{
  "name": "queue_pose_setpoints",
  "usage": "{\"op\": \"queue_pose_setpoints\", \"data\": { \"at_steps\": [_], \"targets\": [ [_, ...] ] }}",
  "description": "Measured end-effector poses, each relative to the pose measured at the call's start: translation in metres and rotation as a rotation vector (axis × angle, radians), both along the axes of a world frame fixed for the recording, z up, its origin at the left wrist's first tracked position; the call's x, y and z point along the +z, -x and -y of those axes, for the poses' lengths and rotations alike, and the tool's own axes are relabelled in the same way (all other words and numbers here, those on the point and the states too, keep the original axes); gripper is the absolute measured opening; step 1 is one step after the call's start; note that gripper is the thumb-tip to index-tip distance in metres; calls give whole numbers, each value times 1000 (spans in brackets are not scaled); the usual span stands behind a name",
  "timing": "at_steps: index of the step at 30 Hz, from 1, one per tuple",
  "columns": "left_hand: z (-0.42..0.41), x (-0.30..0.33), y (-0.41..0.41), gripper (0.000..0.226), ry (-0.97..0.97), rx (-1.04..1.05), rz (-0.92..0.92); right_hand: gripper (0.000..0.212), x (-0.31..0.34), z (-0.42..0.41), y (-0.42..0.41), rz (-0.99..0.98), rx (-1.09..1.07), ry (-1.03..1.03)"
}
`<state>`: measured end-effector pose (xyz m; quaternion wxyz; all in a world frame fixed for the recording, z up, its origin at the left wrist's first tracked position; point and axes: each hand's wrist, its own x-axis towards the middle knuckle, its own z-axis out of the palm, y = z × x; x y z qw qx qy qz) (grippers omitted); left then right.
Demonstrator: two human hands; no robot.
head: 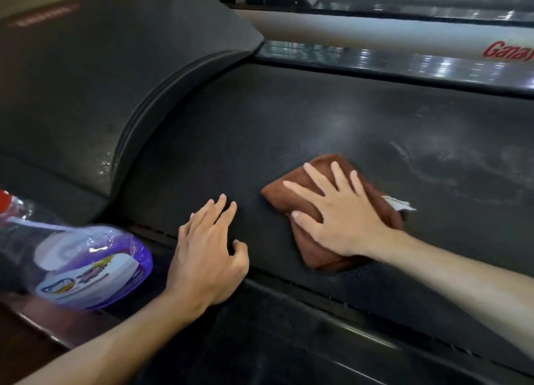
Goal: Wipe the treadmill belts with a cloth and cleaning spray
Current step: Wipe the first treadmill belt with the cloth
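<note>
A black treadmill belt (303, 119) fills the middle of the view, with pale smeared streaks at the right. A folded brown cloth (312, 251) lies on the belt, a white tag showing at its right edge. My right hand (338, 214) presses flat on the cloth with fingers spread. My left hand (208, 251) rests on the belt just left of the cloth, fingers nearly straight, holding nothing. A clear spray bottle (86, 266) of purple liquid with a red top lies on its side at the lower left, beside the treadmill.
The dark curved motor cover (101, 81) rises at the left of the belt. A black side rail (289, 321) runs along the near edge. Beyond the far rail (404, 64) stands another treadmill with a pale frame and red lettering (508, 51).
</note>
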<state>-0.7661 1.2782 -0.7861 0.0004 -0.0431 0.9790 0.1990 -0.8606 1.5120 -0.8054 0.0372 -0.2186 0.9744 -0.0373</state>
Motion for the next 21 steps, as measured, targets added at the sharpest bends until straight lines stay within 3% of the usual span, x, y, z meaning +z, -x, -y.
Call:
{"op": "queue_pose_setpoints", "data": {
  "at_steps": [5,8,14,16,21],
  "targets": [
    [-3,0,-1,70,-1,5,-7,70,1,-5,73,10,-350,7],
    [-2,0,0,70,4,1,-11,70,1,27,77,8,-172,66],
    [-2,-1,1,72,16,-3,9,64,3,8,-31,48,326,110],
    [-2,-1,0,72,7,3,10,65,1,-17,-29,45,311,74],
    [-3,1,-1,72,6,2,4,70,3,-6,32,57,17,49]
  ]
}}
